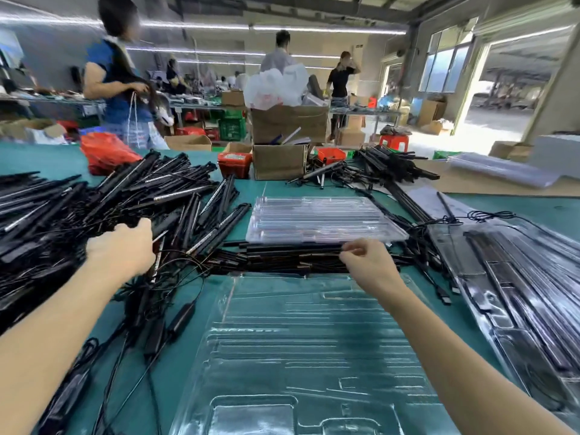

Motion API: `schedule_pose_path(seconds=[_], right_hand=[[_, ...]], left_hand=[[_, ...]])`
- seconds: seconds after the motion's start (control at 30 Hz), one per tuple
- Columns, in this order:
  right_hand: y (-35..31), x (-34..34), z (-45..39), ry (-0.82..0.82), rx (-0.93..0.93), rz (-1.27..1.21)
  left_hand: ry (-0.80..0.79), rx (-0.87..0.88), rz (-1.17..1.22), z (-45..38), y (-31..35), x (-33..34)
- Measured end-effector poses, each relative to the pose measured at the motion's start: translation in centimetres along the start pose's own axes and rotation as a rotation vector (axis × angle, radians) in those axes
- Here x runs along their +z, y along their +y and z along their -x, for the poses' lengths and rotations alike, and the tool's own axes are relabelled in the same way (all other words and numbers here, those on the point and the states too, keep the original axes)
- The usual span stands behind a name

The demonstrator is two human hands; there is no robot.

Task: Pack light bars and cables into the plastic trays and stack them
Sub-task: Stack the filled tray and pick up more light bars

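Looking forward and down from head height, wide-angle, straight lines bowing toward the edges. Sitting close over the green tabletop [533, 208], both forearms stretching in from the bottom corners. Taking in the near clear tray [301, 356] large at bottom centre, and the workshop hall beyond, facing the open doorway at far right.

No readable text anywhere here. The clear tray [301, 350] in front carries a short embossed line near its middle, but it's too blurred to make out a single letter.
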State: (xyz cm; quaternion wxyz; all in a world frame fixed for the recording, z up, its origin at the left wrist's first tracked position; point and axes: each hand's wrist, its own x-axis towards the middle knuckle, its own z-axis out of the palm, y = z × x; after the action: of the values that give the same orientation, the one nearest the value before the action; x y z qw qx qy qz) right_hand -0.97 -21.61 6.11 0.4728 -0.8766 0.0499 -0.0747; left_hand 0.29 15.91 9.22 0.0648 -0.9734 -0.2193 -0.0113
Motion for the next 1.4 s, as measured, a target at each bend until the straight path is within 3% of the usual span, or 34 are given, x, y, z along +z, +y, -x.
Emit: schedule_pose_path(seconds=[0.1, 0.2, 0.27, 0.37, 0.53, 0.77, 0.9, 1.0, 1.17, 1.27, 1.4], right_hand=[[2.4, -1.0, -0.2, -0.033, 0.017, 0.173], [3.9, -1.6, 0.1, -0.094, 0.004, 0.237], [4.4, -1.9, 0.3, -0.117, -0.025, 0.235], [4.8, -1.9, 0.6, -0.156, -0.056, 0.218], [5.3, -2.0, 0.7, -0.198, -0.052, 0.122], [6.0, -0.7, 0.8, -0.049, -0.122, 0.219], [6.0, -0.4, 0.6, -0.029, -0.134, 0.233], [6.2, -0.6, 0.4, -0.018, -0.077, 0.094], [6.3, -1.4, 0.1, -0.010, -0.006, -0.133], [6.3, -1.7, -0.3, 0.054, 0.009, -0.245], [6.1, -2.2, -0.6, 0.109, 0.085, -0.460]], left_hand=[[0.158, 0.063, -0.077, 0.2, 2.1, 1.1], [0.358, 0.385, 0.108, 0.5, 5.9, 1.2], [0.314, 0.602, 0.333, 1.0, 9.0, 1.1], [0.103, 0.685, 0.427, 1.1, 13.1, 1.5], [0.088, 0.604, 0.269, -0.6, 15.7, 3.0], [0.017, 0.556, 0.427, -1.6, 15.7, 4.8], [0.000, 0.519, 0.352, -1.4, 15.9, 4.4], [0.079, 0.493, 0.313, -0.7, 15.7, 4.1], [0.244, 0.474, 0.577, 1.4, 14.3, 2.8], [0.383, 0.436, 0.591, 2.5, 13.0, 1.9], [0.404, 0.429, 0.745, 4.6, 11.1, 1.1]])
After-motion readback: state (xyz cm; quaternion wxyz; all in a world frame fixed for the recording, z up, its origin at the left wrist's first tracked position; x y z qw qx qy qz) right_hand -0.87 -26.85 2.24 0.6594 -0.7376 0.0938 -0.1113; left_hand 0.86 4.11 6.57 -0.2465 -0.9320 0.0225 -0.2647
